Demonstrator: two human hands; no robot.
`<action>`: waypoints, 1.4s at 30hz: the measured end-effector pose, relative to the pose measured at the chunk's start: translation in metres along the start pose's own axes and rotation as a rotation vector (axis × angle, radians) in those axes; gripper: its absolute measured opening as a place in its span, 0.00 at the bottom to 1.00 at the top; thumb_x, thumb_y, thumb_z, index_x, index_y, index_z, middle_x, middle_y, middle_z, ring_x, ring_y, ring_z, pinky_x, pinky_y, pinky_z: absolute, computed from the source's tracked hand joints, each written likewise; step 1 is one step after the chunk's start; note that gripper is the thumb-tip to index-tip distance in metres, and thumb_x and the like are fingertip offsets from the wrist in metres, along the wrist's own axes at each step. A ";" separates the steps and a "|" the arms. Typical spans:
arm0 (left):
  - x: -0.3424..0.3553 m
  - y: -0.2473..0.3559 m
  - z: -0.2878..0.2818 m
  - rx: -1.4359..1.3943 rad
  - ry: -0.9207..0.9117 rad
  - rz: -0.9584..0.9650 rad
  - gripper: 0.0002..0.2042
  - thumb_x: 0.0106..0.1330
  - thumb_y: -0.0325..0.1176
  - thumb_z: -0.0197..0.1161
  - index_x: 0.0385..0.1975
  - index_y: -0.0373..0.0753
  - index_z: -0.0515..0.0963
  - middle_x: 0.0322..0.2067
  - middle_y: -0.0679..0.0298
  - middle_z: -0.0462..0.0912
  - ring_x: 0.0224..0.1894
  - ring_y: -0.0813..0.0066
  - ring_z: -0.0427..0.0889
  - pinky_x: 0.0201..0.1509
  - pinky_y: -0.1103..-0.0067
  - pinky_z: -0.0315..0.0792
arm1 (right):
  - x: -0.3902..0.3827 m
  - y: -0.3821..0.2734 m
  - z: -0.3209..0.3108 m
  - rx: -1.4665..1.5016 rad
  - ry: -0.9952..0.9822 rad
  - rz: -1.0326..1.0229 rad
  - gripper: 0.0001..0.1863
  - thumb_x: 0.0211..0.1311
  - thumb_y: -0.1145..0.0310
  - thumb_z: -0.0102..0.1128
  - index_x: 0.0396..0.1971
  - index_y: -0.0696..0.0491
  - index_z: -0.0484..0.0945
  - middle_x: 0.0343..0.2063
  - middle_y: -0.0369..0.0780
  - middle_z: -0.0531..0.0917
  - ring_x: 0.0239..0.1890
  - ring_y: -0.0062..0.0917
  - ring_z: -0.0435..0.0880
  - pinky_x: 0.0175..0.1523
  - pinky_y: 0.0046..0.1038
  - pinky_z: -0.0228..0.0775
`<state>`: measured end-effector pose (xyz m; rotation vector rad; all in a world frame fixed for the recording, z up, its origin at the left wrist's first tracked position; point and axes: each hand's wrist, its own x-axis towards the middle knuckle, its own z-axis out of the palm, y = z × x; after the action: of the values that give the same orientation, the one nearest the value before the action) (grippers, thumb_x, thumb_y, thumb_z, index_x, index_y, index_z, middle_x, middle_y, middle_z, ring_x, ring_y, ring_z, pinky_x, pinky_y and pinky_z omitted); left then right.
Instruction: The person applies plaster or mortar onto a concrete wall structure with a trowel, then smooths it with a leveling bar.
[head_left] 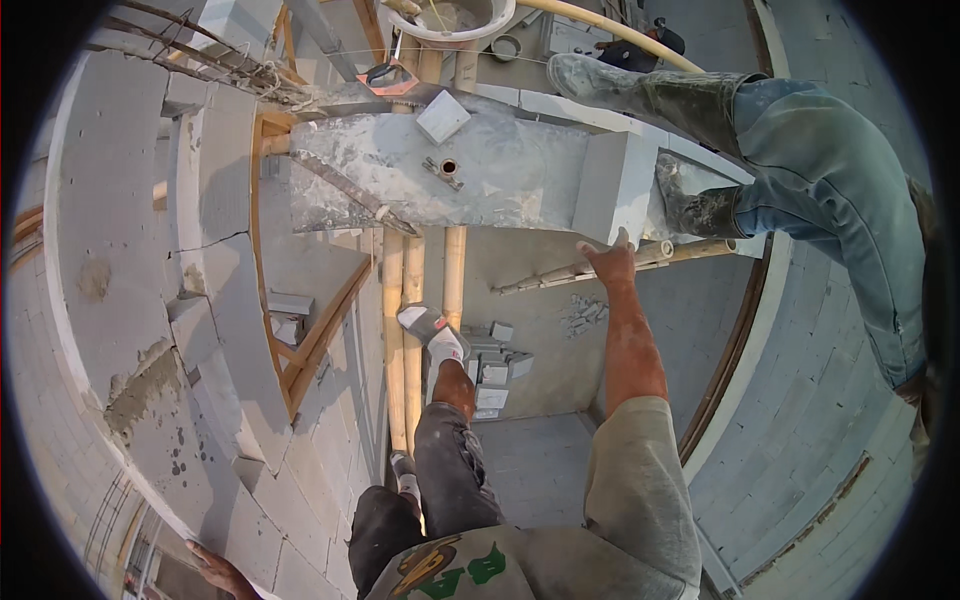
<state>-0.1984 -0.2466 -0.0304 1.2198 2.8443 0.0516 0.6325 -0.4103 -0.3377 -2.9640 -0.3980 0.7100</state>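
Observation:
My right hand (pixel 612 257) reaches forward with fingers spread, touching the near end of a large pale grey block (pixel 610 185). That block stands across the right end of a mortar-smeared board (pixel 520 175). A smaller block piece (pixel 443 118) and a bolt-like metal fitting with a round hole (pixel 447 168) are on the same board. At lower left, my left hand (pixel 218 570) rests on the edge of the block wall (pixel 230 500), its fingers stretched out and partly cut off by the picture rim.
My feet stand on bamboo poles (pixel 393 330) high above a floor with stacked blocks (pixel 490 375). Another person's boots (pixel 700 205) are on the ledge at right. A handsaw (pixel 388 78), a bucket (pixel 450 25) and bare rebar (pixel 200 50) are at the far side.

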 end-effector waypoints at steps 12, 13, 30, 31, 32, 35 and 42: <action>0.005 0.020 0.016 -0.092 0.183 -0.004 0.31 0.68 0.55 0.38 0.61 0.34 0.61 0.59 0.52 0.66 0.58 0.60 0.67 0.63 0.71 0.57 | 0.202 0.066 0.076 -0.115 0.165 0.189 0.55 0.31 0.41 0.73 0.58 0.59 0.59 0.53 0.54 0.68 0.55 0.42 0.69 0.58 0.38 0.61; 0.002 0.026 0.016 -0.108 0.198 -0.081 0.31 0.68 0.55 0.38 0.61 0.34 0.61 0.59 0.52 0.66 0.58 0.60 0.67 0.63 0.71 0.57 | 0.202 0.067 0.078 -0.156 0.289 0.292 0.58 0.31 0.39 0.72 0.59 0.60 0.56 0.54 0.56 0.65 0.56 0.46 0.67 0.59 0.40 0.60; -0.012 0.046 0.019 0.117 0.256 -0.171 0.35 0.62 0.64 0.41 0.47 0.32 0.71 0.45 0.48 0.76 0.49 0.54 0.73 0.52 0.66 0.65 | 0.069 -0.027 0.089 -0.016 -0.007 0.449 0.57 0.31 0.45 0.73 0.60 0.57 0.53 0.54 0.56 0.66 0.57 0.46 0.67 0.61 0.38 0.61; -0.014 0.046 0.017 0.114 0.248 -0.158 0.35 0.62 0.64 0.41 0.47 0.32 0.71 0.45 0.48 0.76 0.49 0.54 0.73 0.52 0.66 0.65 | 0.050 -0.030 0.085 -0.027 -0.053 0.433 0.59 0.32 0.45 0.73 0.62 0.56 0.49 0.54 0.57 0.64 0.58 0.48 0.64 0.62 0.40 0.59; -0.017 0.044 0.016 0.167 0.236 -0.141 0.35 0.62 0.65 0.40 0.46 0.34 0.72 0.44 0.47 0.76 0.47 0.52 0.74 0.51 0.65 0.65 | 0.030 -0.034 0.076 -0.074 -0.139 0.414 0.60 0.32 0.46 0.73 0.63 0.55 0.47 0.55 0.56 0.63 0.59 0.47 0.63 0.62 0.40 0.59; -0.023 0.039 0.015 0.181 0.226 -0.118 0.34 0.63 0.64 0.38 0.44 0.36 0.72 0.39 0.48 0.78 0.44 0.51 0.75 0.48 0.67 0.66 | -0.038 -0.056 0.051 -0.376 -0.287 0.343 0.63 0.32 0.45 0.73 0.66 0.52 0.43 0.58 0.52 0.60 0.62 0.43 0.60 0.63 0.40 0.57; -0.036 0.047 0.008 -0.121 0.166 0.019 0.30 0.66 0.57 0.45 0.53 0.33 0.69 0.48 0.50 0.74 0.53 0.56 0.71 0.58 0.69 0.60 | -0.200 -0.109 -0.003 -0.889 -0.575 -0.068 0.63 0.35 0.44 0.71 0.68 0.45 0.39 0.62 0.53 0.54 0.64 0.45 0.54 0.64 0.42 0.51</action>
<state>-0.1396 -0.2400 -0.0350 1.2736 2.9166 0.3354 0.4365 -0.3578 -0.2338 -3.3918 -1.0899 1.7768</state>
